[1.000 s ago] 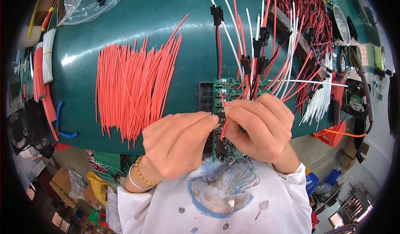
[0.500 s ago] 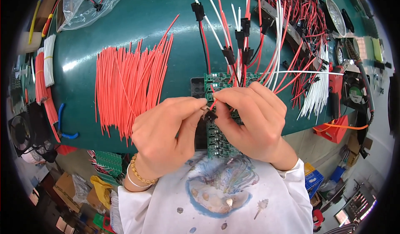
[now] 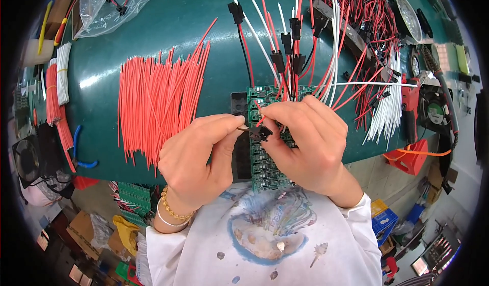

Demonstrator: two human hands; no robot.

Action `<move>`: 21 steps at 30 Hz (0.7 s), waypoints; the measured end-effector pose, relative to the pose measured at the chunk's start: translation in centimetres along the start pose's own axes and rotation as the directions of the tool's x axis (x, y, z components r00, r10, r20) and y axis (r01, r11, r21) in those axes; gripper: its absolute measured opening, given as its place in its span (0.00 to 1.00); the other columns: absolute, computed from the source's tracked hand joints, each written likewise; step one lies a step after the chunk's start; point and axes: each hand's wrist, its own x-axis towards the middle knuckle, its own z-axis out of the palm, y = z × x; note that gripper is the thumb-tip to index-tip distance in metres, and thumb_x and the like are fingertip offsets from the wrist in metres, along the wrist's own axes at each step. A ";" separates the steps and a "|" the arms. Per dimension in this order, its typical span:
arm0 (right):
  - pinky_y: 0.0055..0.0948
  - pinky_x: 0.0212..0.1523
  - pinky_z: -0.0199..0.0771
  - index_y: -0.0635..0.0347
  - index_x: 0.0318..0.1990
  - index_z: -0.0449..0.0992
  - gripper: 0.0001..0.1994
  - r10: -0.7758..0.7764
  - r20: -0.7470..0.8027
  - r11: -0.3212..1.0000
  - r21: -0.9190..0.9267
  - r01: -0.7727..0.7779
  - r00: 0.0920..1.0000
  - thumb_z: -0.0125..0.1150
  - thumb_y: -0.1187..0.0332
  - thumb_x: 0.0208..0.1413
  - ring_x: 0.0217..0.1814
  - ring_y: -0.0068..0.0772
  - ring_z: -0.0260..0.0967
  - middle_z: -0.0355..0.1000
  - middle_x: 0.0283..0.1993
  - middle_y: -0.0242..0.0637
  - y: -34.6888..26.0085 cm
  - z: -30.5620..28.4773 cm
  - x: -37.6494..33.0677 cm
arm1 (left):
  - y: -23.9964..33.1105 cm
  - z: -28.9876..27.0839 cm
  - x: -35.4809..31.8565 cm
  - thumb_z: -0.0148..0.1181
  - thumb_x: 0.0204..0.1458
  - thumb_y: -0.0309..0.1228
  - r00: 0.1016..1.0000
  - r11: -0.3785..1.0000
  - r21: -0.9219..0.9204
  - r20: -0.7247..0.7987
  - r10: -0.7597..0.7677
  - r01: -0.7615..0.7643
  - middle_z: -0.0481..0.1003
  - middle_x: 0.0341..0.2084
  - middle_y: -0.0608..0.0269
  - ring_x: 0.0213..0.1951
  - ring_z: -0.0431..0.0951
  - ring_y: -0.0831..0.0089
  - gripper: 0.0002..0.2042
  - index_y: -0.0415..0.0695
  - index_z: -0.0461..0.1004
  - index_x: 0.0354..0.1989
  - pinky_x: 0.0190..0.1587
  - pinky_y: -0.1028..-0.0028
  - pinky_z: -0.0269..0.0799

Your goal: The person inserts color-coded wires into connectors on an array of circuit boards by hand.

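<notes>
Lifted within the last second from low on a green circuit board (image 3: 265, 170) to a spot between both hands, then turned slightly rightward: a small black plug (image 3: 264, 133). For the work, probably a separating of two leads, with red kept at the board and dark drawn aside. Held in the left hand (image 3: 196, 153), narrowed to a pinch: a dark wire (image 3: 245, 129), just left of the plug. Apparently held in the right hand (image 3: 310, 143), also narrowed to a pinch: a red wire (image 3: 261, 122) over the board. Cannot tell whether also gripping the plug. Just below the right forefinger's tip, above the board's left side and near the middle of the tabletop's (image 3: 94, 120) near edge: the plug. Farther left, toward the tabletop's left edge: a heap of loose red wires (image 3: 160, 108).
</notes>
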 end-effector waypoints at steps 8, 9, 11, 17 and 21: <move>0.27 0.20 0.66 0.61 0.28 0.72 0.11 -0.013 -0.011 1.000 -0.003 0.013 1.000 0.63 0.81 0.33 0.21 0.32 0.66 0.71 0.24 0.33 0.0 0.2 0.0 | 0.0 -0.3 -0.1 0.62 0.44 0.13 0.998 0.998 -0.026 0.038 -0.050 0.051 0.78 0.25 0.53 0.26 0.80 0.62 0.07 0.33 0.76 0.32 0.28 0.74 0.75; 0.27 0.20 0.66 0.61 0.28 0.72 0.11 -0.015 -0.014 1.000 -0.004 0.015 1.000 0.63 0.81 0.33 0.21 0.32 0.66 0.70 0.24 0.33 0.1 0.2 0.0 | 0.0 -0.3 0.0 0.62 0.44 0.13 0.997 0.998 -0.019 0.049 -0.058 0.059 0.78 0.25 0.53 0.26 0.80 0.62 0.07 0.33 0.76 0.32 0.28 0.74 0.75; 0.27 0.20 0.66 0.61 0.28 0.72 0.11 -0.015 -0.013 1.000 -0.005 0.015 1.000 0.63 0.81 0.33 0.21 0.32 0.66 0.71 0.24 0.33 0.1 0.1 0.1 | 0.0 -0.2 0.0 0.63 0.43 0.13 0.998 0.999 -0.011 0.043 -0.051 0.051 0.78 0.25 0.53 0.26 0.80 0.62 0.07 0.33 0.76 0.32 0.28 0.74 0.74; 0.27 0.20 0.65 0.61 0.30 0.74 0.12 -0.053 -0.028 0.998 -0.038 0.052 0.998 0.64 0.81 0.34 0.21 0.32 0.66 0.72 0.25 0.32 0.4 0.0 0.0 | 0.4 0.1 0.6 0.63 0.45 0.15 0.996 0.997 0.003 0.050 -0.080 0.080 0.77 0.24 0.55 0.24 0.79 0.65 0.06 0.34 0.76 0.32 0.27 0.75 0.73; 0.22 0.19 0.60 0.62 0.37 0.78 0.19 -0.127 -0.008 0.983 -0.133 0.125 0.992 0.65 0.81 0.30 0.18 0.27 0.64 0.76 0.26 0.32 -2.0 -4.4 -1.4 | 0.7 0.8 2.1 0.63 0.48 0.19 0.929 0.916 -0.157 0.057 -0.365 0.369 0.77 0.22 0.56 0.22 0.78 0.72 0.02 0.35 0.76 0.29 0.25 0.76 0.72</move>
